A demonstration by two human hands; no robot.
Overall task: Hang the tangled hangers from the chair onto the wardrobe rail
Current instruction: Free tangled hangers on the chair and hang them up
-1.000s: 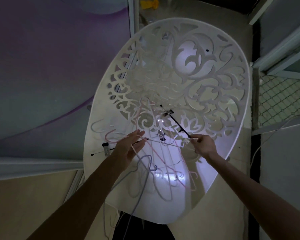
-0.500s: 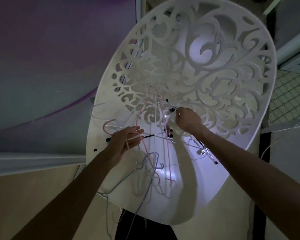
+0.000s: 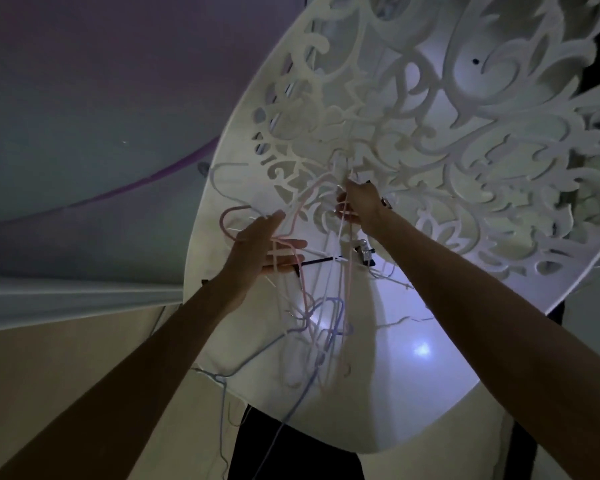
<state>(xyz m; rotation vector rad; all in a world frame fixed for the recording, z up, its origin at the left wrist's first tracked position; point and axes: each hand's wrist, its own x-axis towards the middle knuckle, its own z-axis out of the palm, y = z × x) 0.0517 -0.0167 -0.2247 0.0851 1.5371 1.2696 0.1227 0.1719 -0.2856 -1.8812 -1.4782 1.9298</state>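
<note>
A tangle of thin pink, white and lilac hangers (image 3: pixel 312 306) lies on the seat of a white chair (image 3: pixel 413 358) with an ornate cut-out back. A black clip hanger (image 3: pixel 329 259) runs across the pile, its metal clip to the right. My left hand (image 3: pixel 264 244) is under pink hanger loops, fingers fairly straight, the wires draped over them. My right hand (image 3: pixel 359 204) grips several white and pink hanger hooks near the base of the chair back. The wardrobe rail is out of view.
A grey and purple wall (image 3: pixel 84 116) fills the left side, with a pale skirting (image 3: pixel 66 299) and a beige floor (image 3: pixel 49 375) below. A dark chair leg (image 3: pixel 291 445) shows under the seat. The light is dim.
My right hand moved left and up to the hooks by the chair back and closed on them. My left hand slid up under the pink loops. The camera came closer.
</note>
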